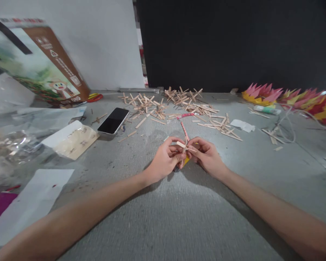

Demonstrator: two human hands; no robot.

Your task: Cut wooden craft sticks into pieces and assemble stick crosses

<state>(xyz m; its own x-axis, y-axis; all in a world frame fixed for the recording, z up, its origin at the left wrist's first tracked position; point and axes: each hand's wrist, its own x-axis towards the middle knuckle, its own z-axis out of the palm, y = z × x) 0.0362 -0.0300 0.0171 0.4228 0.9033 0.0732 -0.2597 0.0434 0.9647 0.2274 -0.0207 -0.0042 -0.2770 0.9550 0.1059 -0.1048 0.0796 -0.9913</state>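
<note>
Forearms (97, 204) converge above the counter (165, 224), where the left hand (163, 159) and right hand (210, 157) pinch one stick cross (182, 145) between their fingertips, probably to steady its joint. Piled sticks (179, 98) lie beyond them, presumably for easy reach.

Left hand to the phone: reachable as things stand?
Probably yes: the phone lies on the tabletop, ahead and to the left of the left hand, with nothing tall between them. That hand is pinching the crossed sticks, though, so it would likely have to let go first.
</note>
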